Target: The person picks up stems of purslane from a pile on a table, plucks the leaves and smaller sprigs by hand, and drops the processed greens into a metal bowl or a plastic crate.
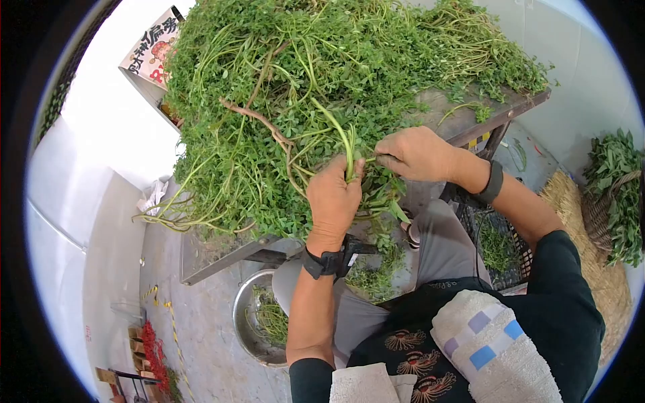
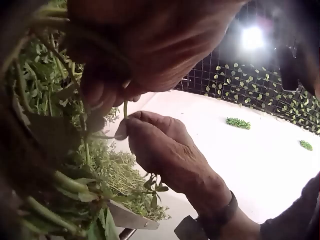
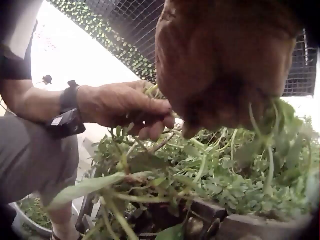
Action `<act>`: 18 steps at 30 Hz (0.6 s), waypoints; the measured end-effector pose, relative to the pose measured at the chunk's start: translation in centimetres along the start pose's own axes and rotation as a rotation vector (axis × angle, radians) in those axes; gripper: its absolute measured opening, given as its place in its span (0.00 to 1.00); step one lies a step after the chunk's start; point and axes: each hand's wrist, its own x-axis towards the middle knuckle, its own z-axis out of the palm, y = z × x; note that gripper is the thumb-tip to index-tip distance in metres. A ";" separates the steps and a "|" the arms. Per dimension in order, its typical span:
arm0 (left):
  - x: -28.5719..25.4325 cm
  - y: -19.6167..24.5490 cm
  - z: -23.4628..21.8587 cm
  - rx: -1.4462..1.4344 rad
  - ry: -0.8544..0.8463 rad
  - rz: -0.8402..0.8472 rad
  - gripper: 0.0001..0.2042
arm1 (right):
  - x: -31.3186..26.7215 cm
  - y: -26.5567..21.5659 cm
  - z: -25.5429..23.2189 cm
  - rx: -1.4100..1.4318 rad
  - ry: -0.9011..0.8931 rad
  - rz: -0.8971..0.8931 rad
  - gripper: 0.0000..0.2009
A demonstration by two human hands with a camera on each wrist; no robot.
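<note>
A big heap of leafy green stems (image 1: 269, 80) covers the table. My left hand (image 1: 334, 198) grips a few thick green stems (image 1: 342, 134) that stick up past the thumb. Close beside it on the right, my right hand (image 1: 423, 156) pinches a thin stem between thumb and fingers. In the left wrist view the right hand (image 2: 170, 150) pinches a stem right by the left fingertips. Leafy sprigs hang below the right hand in the right wrist view, where the left hand (image 3: 120, 107) has its fingers curled.
A brown woody vine (image 1: 259, 119) lies on the heap. Below the table's edge (image 1: 232, 260) a metal bowl (image 1: 240, 322) holds some stems. A black crate (image 1: 524, 258) with greens, a woven straw mat (image 1: 591, 269) and a leafy bundle (image 1: 615, 181) are at the right.
</note>
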 end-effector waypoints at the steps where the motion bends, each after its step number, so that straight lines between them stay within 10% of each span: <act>1: -0.1 -0.1 0.1 0.000 -0.001 -0.001 0.11 | 0.0 -0.2 0.1 -0.057 0.056 0.011 0.09; 8: -0.2 -1.2 -1.3 -0.354 0.168 -0.056 0.12 | 4.5 6.3 -0.1 -0.001 0.508 0.335 0.08; 18: -0.2 -2.0 -5.1 -0.790 0.309 -0.295 0.15 | 13.8 2.2 4.8 -0.166 -0.037 0.018 0.16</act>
